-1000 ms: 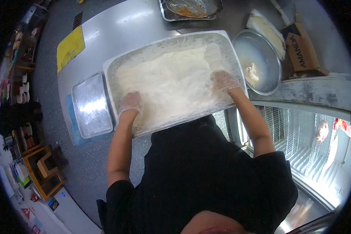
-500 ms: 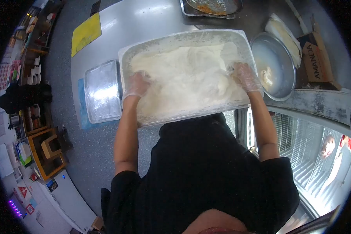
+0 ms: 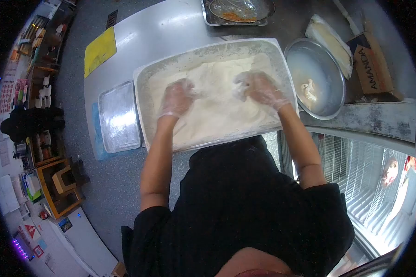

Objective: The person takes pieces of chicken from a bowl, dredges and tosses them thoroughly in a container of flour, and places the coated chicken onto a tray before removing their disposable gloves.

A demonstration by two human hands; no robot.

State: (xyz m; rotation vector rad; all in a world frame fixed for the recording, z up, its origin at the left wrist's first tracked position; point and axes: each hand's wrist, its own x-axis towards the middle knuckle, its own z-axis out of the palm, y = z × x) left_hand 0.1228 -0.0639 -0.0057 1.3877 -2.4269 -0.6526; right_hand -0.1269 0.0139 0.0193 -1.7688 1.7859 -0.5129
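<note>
A large pale tub (image 3: 141,111) holds a wide bed of white powder (image 3: 217,115). My left hand (image 3: 178,98), in a clear glove, is over the powder in the left part of the tub. My right hand (image 3: 262,88), gloved the same way, is over the powder right of the middle. The fingers of both hands point inward and are smeared by motion, so what they hold, if anything, cannot be made out. Right beside the tub stands a metal bowl (image 3: 326,76) with cloudy liquid and a pale piece (image 3: 308,91) in it.
Left of the tub lies a flat metal tray (image 3: 119,117). A yellow sheet (image 3: 100,51) is at the table's far left edge. Behind the tub is a tray with a strainer (image 3: 235,10). A cardboard box (image 3: 372,69) and a pale bag (image 3: 329,41) stand beyond the bowl.
Both hands have moved inward from the tub's sides, closer to each other over the powder. The powder's surface looks more even near the right end.
</note>
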